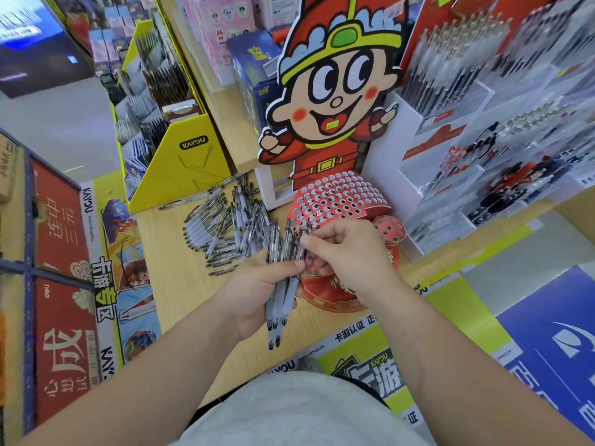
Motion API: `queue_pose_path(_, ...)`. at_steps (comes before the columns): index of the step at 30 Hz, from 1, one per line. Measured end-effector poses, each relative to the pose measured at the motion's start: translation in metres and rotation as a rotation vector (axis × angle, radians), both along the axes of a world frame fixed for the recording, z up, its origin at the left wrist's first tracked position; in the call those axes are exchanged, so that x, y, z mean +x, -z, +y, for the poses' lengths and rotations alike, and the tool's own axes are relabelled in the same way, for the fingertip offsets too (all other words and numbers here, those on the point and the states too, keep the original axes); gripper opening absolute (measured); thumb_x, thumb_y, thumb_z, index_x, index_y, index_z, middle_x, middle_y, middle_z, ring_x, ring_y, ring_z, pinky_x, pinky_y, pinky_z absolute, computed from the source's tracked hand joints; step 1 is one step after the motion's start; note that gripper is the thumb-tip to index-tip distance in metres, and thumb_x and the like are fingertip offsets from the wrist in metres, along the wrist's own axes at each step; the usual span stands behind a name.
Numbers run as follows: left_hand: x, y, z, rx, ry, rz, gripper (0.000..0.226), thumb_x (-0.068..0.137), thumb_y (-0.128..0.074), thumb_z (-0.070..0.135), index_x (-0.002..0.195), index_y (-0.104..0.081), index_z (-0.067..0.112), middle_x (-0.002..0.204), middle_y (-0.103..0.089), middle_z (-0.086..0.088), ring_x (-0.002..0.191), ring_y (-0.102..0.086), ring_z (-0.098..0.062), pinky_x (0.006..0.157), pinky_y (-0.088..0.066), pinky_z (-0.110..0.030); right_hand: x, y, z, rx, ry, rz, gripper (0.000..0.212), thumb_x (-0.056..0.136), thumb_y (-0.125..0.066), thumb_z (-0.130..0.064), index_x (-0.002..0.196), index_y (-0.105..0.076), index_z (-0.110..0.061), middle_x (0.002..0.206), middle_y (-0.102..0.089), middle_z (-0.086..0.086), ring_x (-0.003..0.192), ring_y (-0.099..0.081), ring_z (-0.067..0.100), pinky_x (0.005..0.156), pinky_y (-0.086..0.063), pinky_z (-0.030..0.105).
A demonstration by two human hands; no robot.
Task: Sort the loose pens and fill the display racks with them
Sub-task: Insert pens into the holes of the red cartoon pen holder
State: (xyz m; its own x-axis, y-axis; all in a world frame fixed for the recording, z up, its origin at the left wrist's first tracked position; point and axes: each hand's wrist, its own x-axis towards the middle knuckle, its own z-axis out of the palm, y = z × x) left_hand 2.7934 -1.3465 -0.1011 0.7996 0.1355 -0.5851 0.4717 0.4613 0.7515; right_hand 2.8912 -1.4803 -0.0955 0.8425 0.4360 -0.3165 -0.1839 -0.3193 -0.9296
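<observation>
Clamped round a bundle (pixel 279 300) of clear pens, our left hand (pixel 254 284) is wrapping its fingers under the barrels at mid-length with the thumb lying across the top. The dark tips are pointing down toward us and the clicker ends are standing up toward the rack. We judge this is so that every pen is facing one way and can be drawn off by its top and lowered tip-first into a hole. Our right hand (pixel 349 249) is pinching the upper end of one pen in the bundle between thumb and forefinger, the other fingers curling loosely behind. Whether it is drawing that pen out or only squaring it with the rest, we cannot tell. Both forearms are reaching forward from the bottom of the view and converging over the table (pixel 167 284), with the right wrist bending down over the bundle. Item, pile (pixel 231 226): loose pens of the same kind are lying crosswise on the table beyond the left hand, unsorted. Item, rack (pixel 335 196): a red perforated dome at the foot of a cartoon cutout (pixel 331 91) is sitting just beyond the hands. No pens are standing in its holes as far as we can see, so we are reckoning the filling barely begun. Item, clear racks (pixel 476 130): already stocked with pens, they are standing to the right, blurred.
</observation>
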Motion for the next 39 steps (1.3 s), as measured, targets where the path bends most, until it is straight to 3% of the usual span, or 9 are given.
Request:
queue_pose_path(7, 0.002, -0.002, -0.009, 0.070, 0.030, -0.031, 0.011, 0.093, -0.068, 0.004, 0.101, -0.063, 0.010, 0.078, -0.065, -0.009, 0.062, -0.061, -0.018, 0.053, -0.050, -0.027, 0.000, -0.003, -0.009, 0.063, 0.007, 0.158, 0.012, 0.085, -0.078, -0.014, 0.086, -0.073, -0.003, 0.072, -0.073, 0.012, 0.060, -0.069, 0.020, 0.052, -0.055, 0.026)
queue_pose_path(10, 0.003, -0.002, -0.012, 0.048, 0.007, 0.000, 0.011, 0.096, -0.067, 0.017, 0.104, -0.064, 0.011, 0.077, -0.066, -0.008, 0.060, -0.059, -0.020, 0.051, -0.047, -0.030, 0.002, -0.003, -0.014, 0.128, 0.034, 0.219, 0.010, 0.088, -0.075, -0.011, 0.086, -0.072, -0.002, 0.070, -0.070, 0.011, 0.060, -0.067, 0.019, 0.050, -0.054, 0.023)
queue_pose_path(13, 0.004, 0.004, -0.009, 0.053, -0.067, 0.069, 0.031, 0.096, -0.066, 0.028, 0.121, -0.064, 0.010, 0.074, -0.067, -0.004, 0.060, -0.058, -0.021, 0.050, -0.046, -0.031, 0.009, -0.003, -0.021, 0.200, 0.107, 0.219, 0.008, 0.090, -0.073, -0.011, 0.085, -0.072, -0.005, 0.069, -0.071, 0.009, 0.062, -0.068, 0.017, 0.053, -0.055, 0.022)
queue_pose_path(18, 0.001, 0.017, 0.004, 0.056, -0.156, 0.126, 0.039, 0.098, -0.062, 0.027, 0.128, -0.061, 0.002, 0.075, -0.064, -0.008, 0.058, -0.057, -0.021, 0.049, -0.047, -0.030, 0.024, -0.005, -0.034, 0.281, 0.331, 0.067, 0.009, 0.089, -0.074, -0.011, 0.083, -0.067, -0.013, 0.070, -0.072, 0.005, 0.068, -0.071, 0.021, 0.062, -0.058, 0.028)
queue_pose_path(23, -0.001, 0.023, 0.011, 0.038, -0.158, 0.134, 0.031, 0.102, -0.056, 0.029, 0.122, -0.065, 0.007, 0.074, -0.064, -0.006, 0.059, -0.057, -0.019, 0.050, -0.047, -0.031, 0.024, 0.013, -0.039, -0.004, 0.258, -0.262, 0.015, 0.085, -0.080, -0.024, 0.077, -0.067, -0.019, 0.071, -0.073, 0.000, 0.071, -0.072, 0.017, 0.071, -0.060, 0.038)
queue_pose_path(26, -0.001, 0.023, 0.013, 0.030, -0.161, 0.127, 0.030, 0.101, -0.057, 0.028, 0.121, -0.066, 0.008, 0.075, -0.063, -0.006, 0.059, -0.057, -0.019, 0.051, -0.047, -0.031, 0.019, 0.023, -0.034, -0.141, 0.198, -0.418, 0.018, 0.085, -0.079, -0.025, 0.074, -0.065, -0.024, 0.068, -0.068, -0.010, 0.068, -0.066, 0.002, 0.069, -0.055, 0.027)
queue_pose_path(30, -0.002, 0.023, 0.014, 0.007, -0.178, 0.122, 0.029, 0.101, -0.057, 0.030, 0.117, -0.067, 0.009, 0.074, -0.063, -0.006, 0.059, -0.056, -0.020, 0.051, -0.046, -0.030, 0.014, 0.032, -0.025, -0.188, 0.139, -0.476, 0.019, 0.085, -0.078, -0.020, 0.075, -0.063, -0.022, 0.067, -0.065, -0.014, 0.067, -0.062, -0.002, 0.062, -0.046, 0.012)
queue_pose_path(34, -0.006, 0.027, 0.013, -0.056, -0.191, 0.119, 0.028, 0.101, -0.056, 0.031, 0.115, -0.068, 0.011, 0.075, -0.063, -0.006, 0.059, -0.056, -0.019, 0.050, -0.046, -0.030, 0.012, 0.042, -0.019, -0.235, 0.084, -0.486, 0.015, 0.087, -0.077, -0.020, 0.077, -0.064, -0.021, 0.068, -0.064, -0.015, 0.070, -0.062, -0.004, 0.061, -0.043, 0.007)
queue_pose_path(39, -0.010, 0.031, 0.014, -0.079, -0.193, 0.132, 0.025, 0.100, -0.055, 0.028, 0.115, -0.069, 0.013, 0.077, -0.063, -0.005, 0.060, -0.056, -0.018, 0.052, -0.046, -0.030, 0.013, 0.045, -0.014, -0.265, 0.051, -0.574, 0.016, 0.087, -0.076, -0.020, 0.077, -0.064, -0.019, 0.065, -0.062, -0.017, 0.072, -0.062, 0.000, 0.060, -0.043, 0.010)
